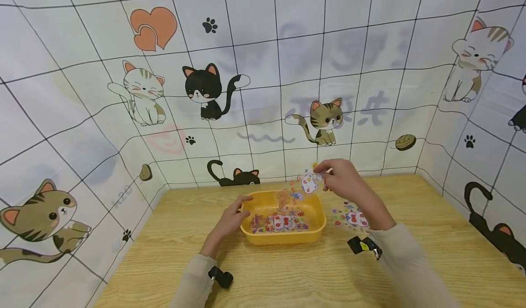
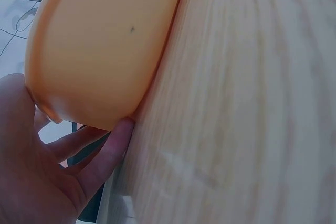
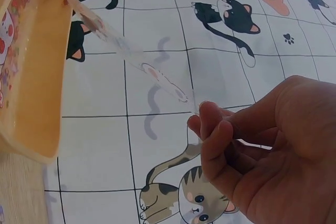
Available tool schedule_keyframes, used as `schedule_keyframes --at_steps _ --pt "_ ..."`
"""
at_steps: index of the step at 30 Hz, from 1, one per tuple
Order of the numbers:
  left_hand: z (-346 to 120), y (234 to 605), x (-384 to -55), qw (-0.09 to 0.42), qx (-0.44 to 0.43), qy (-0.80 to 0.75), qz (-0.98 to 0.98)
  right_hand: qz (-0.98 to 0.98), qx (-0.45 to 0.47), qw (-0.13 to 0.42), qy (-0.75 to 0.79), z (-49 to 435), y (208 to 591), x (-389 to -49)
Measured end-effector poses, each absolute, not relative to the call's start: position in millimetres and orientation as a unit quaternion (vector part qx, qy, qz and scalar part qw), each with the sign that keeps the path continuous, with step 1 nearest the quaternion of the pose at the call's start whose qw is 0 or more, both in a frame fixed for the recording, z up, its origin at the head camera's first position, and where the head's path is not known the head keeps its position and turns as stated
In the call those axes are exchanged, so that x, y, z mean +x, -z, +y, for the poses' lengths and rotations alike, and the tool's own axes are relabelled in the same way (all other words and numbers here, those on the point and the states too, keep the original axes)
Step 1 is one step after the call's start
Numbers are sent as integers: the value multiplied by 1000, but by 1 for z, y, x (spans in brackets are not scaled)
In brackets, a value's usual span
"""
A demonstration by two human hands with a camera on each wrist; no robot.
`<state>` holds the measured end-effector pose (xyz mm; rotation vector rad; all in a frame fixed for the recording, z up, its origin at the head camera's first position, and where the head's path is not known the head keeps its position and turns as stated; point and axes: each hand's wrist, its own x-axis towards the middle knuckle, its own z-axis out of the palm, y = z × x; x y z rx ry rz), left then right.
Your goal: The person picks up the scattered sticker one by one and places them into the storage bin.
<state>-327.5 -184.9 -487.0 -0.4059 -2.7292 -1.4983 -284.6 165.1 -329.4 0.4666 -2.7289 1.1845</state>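
A yellow plastic basin point(image 1: 283, 239) stands on the table, with printed sticker sheets point(image 1: 282, 222) lying inside. My left hand point(image 1: 230, 219) grips the basin's left end; in the left wrist view, thumb and fingers of that hand point(image 2: 50, 166) are around its end wall. Above the basin's back right corner, my right hand point(image 1: 345, 178) pinches a clear sticker sheet point(image 1: 309, 183) with cartoon figures by its edge. The right wrist view shows this thin sheet point(image 3: 163, 81) almost edge-on, sloping from the right hand point(image 3: 283, 145) toward the basin.
Another sticker sheet point(image 1: 356, 219) lies on the wood-grain table point(image 1: 287, 271) right of the basin, partly covered by the right forearm. A white cat-print sheet with black grid lines point(image 1: 263, 116) rises behind the table and along both sides.
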Motion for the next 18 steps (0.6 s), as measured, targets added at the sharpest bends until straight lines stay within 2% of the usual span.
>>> schedule_keyframes --at_steps 18 --pt "-183 486 -327 3 -129 474 -871 -900 195 15 -390 109 336 -294"
